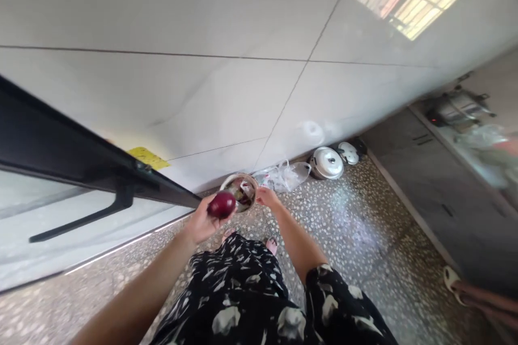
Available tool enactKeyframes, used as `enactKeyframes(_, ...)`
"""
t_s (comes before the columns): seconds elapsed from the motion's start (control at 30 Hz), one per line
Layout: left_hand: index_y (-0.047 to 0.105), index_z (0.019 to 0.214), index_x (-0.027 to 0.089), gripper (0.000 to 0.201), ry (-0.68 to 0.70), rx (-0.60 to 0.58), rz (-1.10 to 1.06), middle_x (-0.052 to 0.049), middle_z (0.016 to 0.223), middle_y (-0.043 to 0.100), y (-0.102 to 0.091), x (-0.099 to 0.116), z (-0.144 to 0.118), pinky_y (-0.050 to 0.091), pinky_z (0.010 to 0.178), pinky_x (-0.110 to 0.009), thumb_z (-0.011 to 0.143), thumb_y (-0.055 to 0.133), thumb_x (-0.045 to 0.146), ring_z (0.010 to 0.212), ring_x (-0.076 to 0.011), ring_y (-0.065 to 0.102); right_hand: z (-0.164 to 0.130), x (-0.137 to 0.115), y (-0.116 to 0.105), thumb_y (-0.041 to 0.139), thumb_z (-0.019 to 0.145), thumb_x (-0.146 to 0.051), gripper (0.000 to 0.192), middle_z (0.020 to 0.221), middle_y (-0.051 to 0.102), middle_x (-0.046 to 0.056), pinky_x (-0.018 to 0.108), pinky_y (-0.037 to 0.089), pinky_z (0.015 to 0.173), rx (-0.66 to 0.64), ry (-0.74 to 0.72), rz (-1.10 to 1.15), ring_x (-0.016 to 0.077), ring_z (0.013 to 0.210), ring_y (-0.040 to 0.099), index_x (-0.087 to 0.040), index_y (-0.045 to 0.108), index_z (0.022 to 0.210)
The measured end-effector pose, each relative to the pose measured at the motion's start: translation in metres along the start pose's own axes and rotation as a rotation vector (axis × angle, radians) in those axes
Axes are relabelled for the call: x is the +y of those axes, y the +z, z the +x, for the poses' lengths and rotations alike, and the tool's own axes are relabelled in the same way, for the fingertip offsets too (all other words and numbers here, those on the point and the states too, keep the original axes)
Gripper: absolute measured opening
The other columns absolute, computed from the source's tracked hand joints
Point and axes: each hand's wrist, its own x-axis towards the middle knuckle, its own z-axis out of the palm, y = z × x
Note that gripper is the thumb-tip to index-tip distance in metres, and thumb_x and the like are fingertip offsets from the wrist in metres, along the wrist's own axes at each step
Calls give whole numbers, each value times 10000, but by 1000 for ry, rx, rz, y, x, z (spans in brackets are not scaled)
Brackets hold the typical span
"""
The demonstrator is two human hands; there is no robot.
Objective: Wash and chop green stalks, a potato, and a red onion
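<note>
The left hand (202, 222) is closed around a dark red onion (221, 204), held up over the speckled floor (356, 226). Just beyond it, the right hand (266, 195) grips the rim of a steel bowl (239, 192) with scraps inside; onion and bowl nearly touch. Farther off, along the floor's edge by the white wall (202, 91), lie a plastic bag (283, 175), then a lidded pot (327, 163).
</note>
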Motion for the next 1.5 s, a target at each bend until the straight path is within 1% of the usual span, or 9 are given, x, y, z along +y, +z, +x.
enactKeyframes(0.23, 569, 1033, 155, 298, -129, -108, 174, -92, 936, 660, 124, -73, 41, 573, 685, -315, 851, 509, 384, 834, -195, 643, -87, 20, -92, 588, 770, -452, 370, 853, 691, 46, 329, 540, 728, 263, -19, 600, 163, 725, 652, -168, 641, 1002)
enactKeyframes(0.43, 589, 1009, 168, 254, -276, -230, 458, -64, 954, 671, 236, -220, 63, 571, 696, -312, 872, 467, 343, 832, -185, 640, -198, 67, -206, 758, 630, -400, 624, 1280, 541, 58, 362, 456, 938, 620, -296, 503, 231, 1149, 517, -255, 563, 1205)
enactKeyframes(0.53, 596, 1027, 164, 306, -403, -286, 615, -76, 972, 673, 283, -325, 70, 563, 642, -261, 877, 459, 392, 830, -187, 644, -256, 122, -270, 796, 584, -380, 731, 1313, 512, 53, 370, 407, 999, 747, -276, 471, 235, 1189, 483, -263, 521, 1251)
enactKeyframes(0.67, 583, 1084, 141, 351, -466, -493, 841, -104, 1071, 654, 339, -485, 68, 560, 736, -283, 827, 575, 381, 901, -200, 635, -345, 220, -360, 818, 533, -394, 788, 1224, 579, 46, 385, 428, 982, 916, -250, 765, 233, 1134, 536, -258, 506, 1243)
enactKeyframes(0.83, 539, 1159, 207, 708, -119, -792, 1254, -49, 1089, 633, 402, -673, 53, 510, 825, -228, 517, 833, 159, 1001, -207, 606, -475, 331, -462, 829, 527, -344, 744, 1376, 454, 40, 381, 400, 1013, 1121, -259, 801, 232, 1233, 456, -272, 541, 1210)
enactKeyframes(0.93, 534, 1180, 254, 821, -22, -921, 1382, -38, 1170, 593, 434, -768, 55, 483, 891, -240, 436, 841, 92, 1131, -239, 541, -537, 384, -516, 798, 571, -383, 643, 1249, 572, 60, 393, 456, 949, 1189, -179, 881, 227, 1103, 562, -242, 576, 1158)
enactKeyframes(1.23, 556, 1171, 276, 755, -245, -1100, 1502, -26, 1111, 624, 555, -1068, 139, 492, 860, -250, 480, 833, 145, 1067, -236, 580, -640, 592, -702, 688, 646, -506, 351, 842, 698, 26, 373, 529, 749, 1467, 74, 1119, 173, 680, 647, -219, 684, 846)
enactKeyframes(1.37, 515, 1187, 282, 662, -582, -960, 1461, -35, 1072, 634, 629, -1226, 149, 526, 759, -277, 586, 788, 224, 903, -201, 634, -731, 676, -779, 687, 625, -551, 355, 801, 691, 45, 345, 520, 690, 1719, 227, 1136, 160, 623, 627, -218, 689, 746)
enactKeyframes(1.5, 560, 1046, 225, 383, -989, -761, 1313, -65, 1063, 646, 683, -1387, 132, 550, 727, -354, 687, 692, 212, 847, -208, 649, -848, 755, -821, 734, 561, -553, 364, 790, 694, 65, 369, 521, 702, 1990, 346, 1164, 188, 638, 630, -235, 710, 737)
